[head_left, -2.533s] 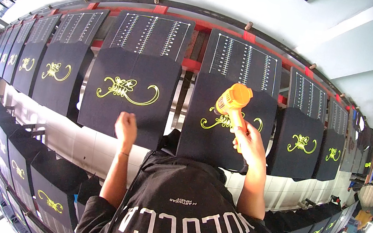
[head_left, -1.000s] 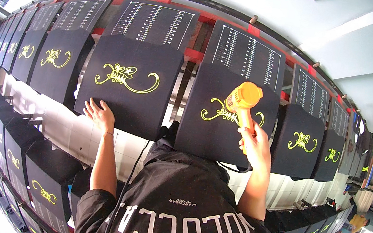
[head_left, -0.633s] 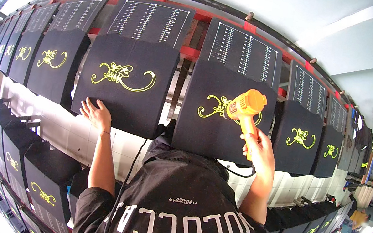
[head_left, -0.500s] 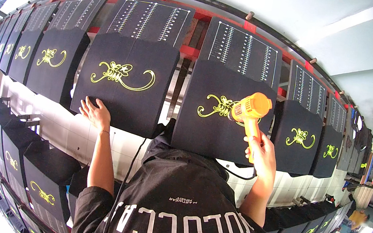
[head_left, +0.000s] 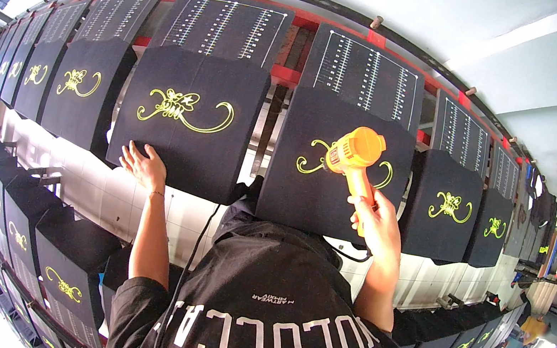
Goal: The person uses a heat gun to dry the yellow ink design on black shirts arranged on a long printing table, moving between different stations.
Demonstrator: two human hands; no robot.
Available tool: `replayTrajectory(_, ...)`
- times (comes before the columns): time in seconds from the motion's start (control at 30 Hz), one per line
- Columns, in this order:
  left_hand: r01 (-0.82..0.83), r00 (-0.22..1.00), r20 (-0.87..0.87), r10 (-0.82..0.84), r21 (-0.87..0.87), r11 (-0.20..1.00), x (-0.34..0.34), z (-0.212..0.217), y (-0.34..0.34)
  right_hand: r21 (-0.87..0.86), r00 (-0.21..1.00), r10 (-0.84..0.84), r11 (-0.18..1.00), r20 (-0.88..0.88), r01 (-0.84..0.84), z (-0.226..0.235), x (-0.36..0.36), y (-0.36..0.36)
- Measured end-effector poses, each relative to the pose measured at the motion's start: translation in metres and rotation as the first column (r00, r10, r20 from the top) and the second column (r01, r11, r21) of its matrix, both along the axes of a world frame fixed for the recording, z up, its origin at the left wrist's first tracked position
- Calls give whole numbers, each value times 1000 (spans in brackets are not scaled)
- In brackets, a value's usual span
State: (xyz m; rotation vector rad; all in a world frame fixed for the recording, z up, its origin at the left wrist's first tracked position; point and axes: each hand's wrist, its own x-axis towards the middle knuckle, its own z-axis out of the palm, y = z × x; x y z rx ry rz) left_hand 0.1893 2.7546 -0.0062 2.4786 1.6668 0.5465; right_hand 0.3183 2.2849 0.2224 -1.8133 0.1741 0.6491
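My right hand (head_left: 380, 227) is wrapped round the handle of an orange heat gun (head_left: 359, 151). The gun hangs over a black fabric piece (head_left: 303, 203) and hides the middle of its yellow-green curling print (head_left: 309, 167). My left hand (head_left: 145, 167) lies with fingers spread on the lower left corner of the neighbouring black fabric piece (head_left: 208, 163). That piece bears a similar yellow-green print (head_left: 184, 109), which shows whole. Both pieces are stretched over dark boards (head_left: 225, 25) marked with white ruler lines.
More printed black pieces (head_left: 71, 89) stand in the row to both sides, on a red frame (head_left: 286, 74) with a dark rail (head_left: 304, 5) behind. A second row (head_left: 72, 255) lies at the lower left. A black cord (head_left: 200, 241) runs down beside my body.
My right hand has moved the heat gun a little to the left across the print, uncovering the print's right-hand curl. My left hand stays on the same corner.
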Motion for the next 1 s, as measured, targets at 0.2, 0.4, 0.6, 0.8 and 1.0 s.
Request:
replayTrajectory(0.2,-10,1000,8,10,4,1000,1,-2,-1,2,997,72,997,1,-72,-6,6,8)
replayTrajectory(0.4,-2,1000,14,1,28,1000,0,-3,0,-2,998,57,998,6,-57,-6,4,8)
replayTrajectory(0.6,-14,1000,22,14,4,1000,2,-1,-1,-48,997,43,998,-63,-46,3,-2,2)
replayTrajectory(0.8,-4,1000,6,4,14,1000,-1,-2,1,28,998,66,997,-11,-65,2,-12,8)
replayTrajectory(1.0,-17,1000,-8,17,-10,1000,3,8,-5,5,993,99,995,-72,-98,12,-18,17)
